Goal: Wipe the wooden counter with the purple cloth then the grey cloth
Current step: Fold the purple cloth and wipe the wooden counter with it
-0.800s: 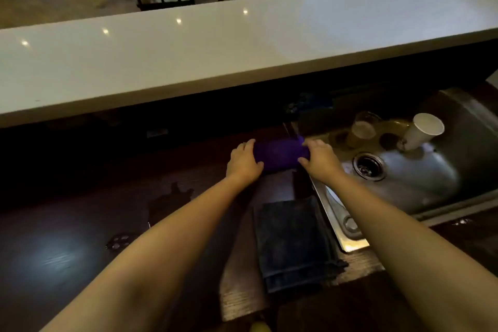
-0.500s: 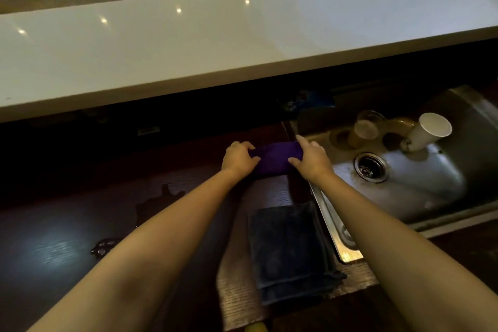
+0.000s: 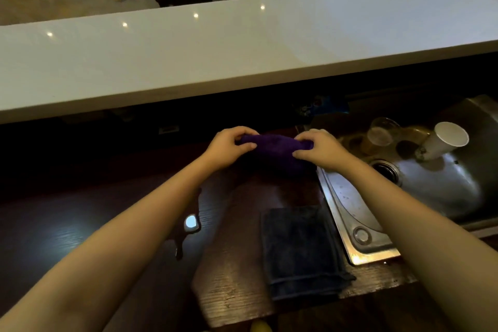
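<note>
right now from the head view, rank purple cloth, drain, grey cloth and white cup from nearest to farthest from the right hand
Measured from the right hand:
1. Purple cloth: in its grip, just left of it.
2. Drain: in the sink, to its right.
3. Grey cloth: flat on the counter, towards the person.
4. White cup: tipped in the sink, far right.

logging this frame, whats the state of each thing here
purple cloth: bunched, held at both ends
left hand: closed on purple cloth
right hand: closed on purple cloth
grey cloth: folded flat on counter, untouched
wooden counter: wet patches
paper cup: tipped over in sink
sink: no standing water seen
</note>
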Action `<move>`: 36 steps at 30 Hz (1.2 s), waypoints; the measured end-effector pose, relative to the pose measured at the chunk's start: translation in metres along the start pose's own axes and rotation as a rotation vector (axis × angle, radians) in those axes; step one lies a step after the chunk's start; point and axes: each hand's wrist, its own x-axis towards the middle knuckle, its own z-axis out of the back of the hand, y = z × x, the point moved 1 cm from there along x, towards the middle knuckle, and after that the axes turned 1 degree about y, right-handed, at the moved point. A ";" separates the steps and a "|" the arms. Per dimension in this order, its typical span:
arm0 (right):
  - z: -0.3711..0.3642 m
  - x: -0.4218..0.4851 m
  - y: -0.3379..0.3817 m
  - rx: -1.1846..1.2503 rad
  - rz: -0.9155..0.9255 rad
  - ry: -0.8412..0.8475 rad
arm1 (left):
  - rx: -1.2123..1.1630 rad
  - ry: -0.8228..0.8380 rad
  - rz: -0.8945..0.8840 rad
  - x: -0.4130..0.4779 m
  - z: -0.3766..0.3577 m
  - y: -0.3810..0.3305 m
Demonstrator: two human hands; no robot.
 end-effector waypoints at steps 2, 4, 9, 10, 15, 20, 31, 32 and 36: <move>-0.003 -0.001 0.016 -0.026 0.044 -0.025 | 0.027 -0.003 0.013 -0.008 0.019 0.003; -0.009 0.000 0.035 -0.001 0.091 -0.059 | 0.017 -0.022 0.038 -0.017 0.038 0.009; -0.030 0.009 0.083 0.128 0.111 -0.161 | 0.092 -0.105 0.093 -0.041 0.083 0.018; -0.035 0.010 0.090 0.124 0.126 -0.190 | 0.120 -0.131 0.093 -0.045 0.092 0.020; -0.068 0.003 0.117 0.158 0.155 -0.269 | 0.196 -0.229 0.092 -0.069 0.116 0.031; -0.123 -0.028 0.112 0.166 0.123 -0.137 | 0.223 -0.121 0.113 -0.106 0.108 0.065; -0.193 -0.082 0.112 0.107 0.094 0.040 | 0.232 0.036 0.116 -0.167 0.098 0.111; -0.198 -0.084 0.112 0.039 0.109 0.058 | 0.235 0.072 0.119 -0.171 0.099 0.116; -0.215 -0.082 0.129 -0.262 0.213 0.068 | 0.170 0.026 0.152 -0.198 0.113 0.146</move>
